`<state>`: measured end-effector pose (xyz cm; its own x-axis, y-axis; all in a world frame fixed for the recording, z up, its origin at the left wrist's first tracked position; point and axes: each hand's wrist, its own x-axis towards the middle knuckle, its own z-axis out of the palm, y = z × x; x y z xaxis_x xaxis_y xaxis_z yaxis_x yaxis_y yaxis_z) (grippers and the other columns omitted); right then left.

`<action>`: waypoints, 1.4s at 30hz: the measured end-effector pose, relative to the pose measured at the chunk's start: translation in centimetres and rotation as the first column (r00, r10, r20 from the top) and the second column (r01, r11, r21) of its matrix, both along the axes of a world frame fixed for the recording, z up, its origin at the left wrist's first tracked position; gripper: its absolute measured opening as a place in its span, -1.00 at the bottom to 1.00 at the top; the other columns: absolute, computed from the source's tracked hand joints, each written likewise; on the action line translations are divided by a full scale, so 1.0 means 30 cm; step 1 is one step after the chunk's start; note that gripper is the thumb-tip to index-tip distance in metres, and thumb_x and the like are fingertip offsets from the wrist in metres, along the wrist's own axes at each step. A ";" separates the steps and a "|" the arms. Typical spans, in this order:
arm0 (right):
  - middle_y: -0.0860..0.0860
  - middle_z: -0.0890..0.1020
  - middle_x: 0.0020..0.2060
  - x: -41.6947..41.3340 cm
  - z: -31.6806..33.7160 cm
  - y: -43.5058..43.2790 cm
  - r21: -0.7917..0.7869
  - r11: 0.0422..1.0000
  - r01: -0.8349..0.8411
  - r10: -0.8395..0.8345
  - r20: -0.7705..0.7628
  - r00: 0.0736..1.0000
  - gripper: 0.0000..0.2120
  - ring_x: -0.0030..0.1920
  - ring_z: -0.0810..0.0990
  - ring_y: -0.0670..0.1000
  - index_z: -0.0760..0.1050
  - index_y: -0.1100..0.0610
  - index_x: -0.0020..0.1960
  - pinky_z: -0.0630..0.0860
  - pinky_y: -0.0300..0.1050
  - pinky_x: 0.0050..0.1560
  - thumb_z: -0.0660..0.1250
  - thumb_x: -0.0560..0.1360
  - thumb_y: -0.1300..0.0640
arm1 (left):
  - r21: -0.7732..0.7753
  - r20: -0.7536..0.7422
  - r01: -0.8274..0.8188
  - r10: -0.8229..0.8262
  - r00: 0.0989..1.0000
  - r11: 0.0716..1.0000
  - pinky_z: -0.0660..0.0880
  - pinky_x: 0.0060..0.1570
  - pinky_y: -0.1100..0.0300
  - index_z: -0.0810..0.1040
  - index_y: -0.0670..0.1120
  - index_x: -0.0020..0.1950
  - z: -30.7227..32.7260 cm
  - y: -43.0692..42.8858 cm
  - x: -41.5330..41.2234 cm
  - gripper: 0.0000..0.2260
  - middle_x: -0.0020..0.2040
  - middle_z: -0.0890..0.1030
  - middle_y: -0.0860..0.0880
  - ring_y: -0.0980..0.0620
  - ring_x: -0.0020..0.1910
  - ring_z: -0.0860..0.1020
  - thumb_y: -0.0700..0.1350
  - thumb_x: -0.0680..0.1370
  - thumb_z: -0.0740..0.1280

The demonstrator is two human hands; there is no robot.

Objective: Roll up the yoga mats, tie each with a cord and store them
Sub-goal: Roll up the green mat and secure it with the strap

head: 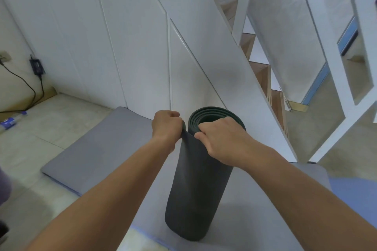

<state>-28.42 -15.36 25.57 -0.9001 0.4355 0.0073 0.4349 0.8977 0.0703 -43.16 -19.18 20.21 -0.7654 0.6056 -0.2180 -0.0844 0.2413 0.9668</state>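
1. A dark rolled yoga mat [195, 189] stands on end, tilted slightly, with its lower end resting on a pale grey mat [98, 155] that lies flat on the tiled floor [30, 142].
2. The top of the roll shows its layers as a spiral of rings around a hollow core.
3. The left hand [166, 126] is clenched on the loose outer edge of the rolled yoga mat at the top, holding that flap just to the left of the roll.
4. The right hand [222, 140] grasps the top rim of the roll, with the fingers curled over the rim towards the core and the thumb pressed against the outer side.
5. Both forearms reach in from the bottom of the view, and the 2 hands sit close together at the upper end of the roll.
6. A blue mat [350, 185] lies at the right, next to the pale grey one.
7. Behind the roll rises a white panelled wall [102, 36] under a staircase, whose wooden treads [263, 75] climb to the upper right between white rails.
8. At the far left a black power adapter [37, 66] hangs against the wall, with a black cable [30, 87] trailing down to the floor.
9. A plastic bottle [11, 121] lies on its side on the floor at the left edge, well apart from the mats.
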 end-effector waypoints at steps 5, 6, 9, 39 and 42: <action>-0.05 0.49 -0.24 0.014 -0.040 0.037 -0.006 0.999 -0.038 0.037 -0.076 0.996 -0.74 -0.19 0.46 0.02 0.31 0.04 -0.14 0.43 0.01 0.07 0.03 0.70 0.02 | 0.047 0.025 0.001 -0.002 1.000 0.999 0.51 -0.17 0.05 0.52 -0.14 -0.15 0.026 0.022 0.025 -0.87 -0.29 0.47 -0.09 -0.15 -0.29 0.42 -0.31 0.52 0.24; -0.07 0.49 -0.22 0.017 -0.056 0.042 0.000 1.000 -0.018 0.018 -0.085 0.996 -0.74 -0.16 0.44 0.01 0.32 0.03 -0.13 0.40 0.01 0.12 0.02 0.69 -0.01 | 0.059 0.036 0.006 -0.008 0.999 0.998 0.42 -0.22 0.03 0.48 -0.12 -0.18 0.042 0.028 0.040 -0.89 -0.31 0.40 -0.10 -0.13 -0.28 0.35 -0.19 0.55 0.26; -0.10 0.56 -0.07 0.019 -0.078 0.042 -0.008 1.000 -0.005 0.003 -0.132 0.991 -0.76 0.03 0.40 -0.01 0.46 -0.06 0.03 0.30 0.04 0.27 0.03 0.69 -0.02 | 0.019 0.031 0.200 -0.201 0.979 0.980 0.52 -0.05 0.08 0.55 -0.12 0.08 0.079 0.051 0.071 -0.62 -0.14 0.56 -0.08 -0.04 -0.17 0.53 0.16 0.50 0.40; -0.05 0.00 0.58 0.086 -0.074 0.125 -0.266 0.941 0.210 -0.229 -0.043 0.973 -0.18 0.55 0.04 0.10 -0.13 -0.21 0.58 0.07 0.26 0.51 -0.22 0.41 -0.55 | -0.020 -0.044 0.705 -0.705 0.707 0.709 0.53 0.22 0.12 0.58 -0.05 0.26 -0.018 -0.028 -0.039 -0.44 0.13 0.69 -0.03 0.02 0.18 0.62 -0.57 0.45 0.21; -0.06 -0.01 0.55 0.081 -0.077 0.113 -0.280 0.930 0.239 -0.254 -0.017 0.967 0.02 0.52 0.09 0.14 -0.17 -0.26 0.56 0.23 0.27 0.44 -0.25 0.20 -0.69 | -0.196 -0.165 0.682 -0.709 0.685 0.705 0.57 0.09 0.13 0.62 -0.03 0.09 -0.018 -0.023 -0.086 -0.64 -0.01 0.69 -0.04 0.00 0.04 0.65 -0.44 0.45 0.42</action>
<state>-25.98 -11.95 23.26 -0.7659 0.6352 -0.0994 0.6412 0.7431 -0.1917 -45.74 -19.88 19.66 -0.1671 0.9648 -0.2029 0.3532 0.2507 0.9013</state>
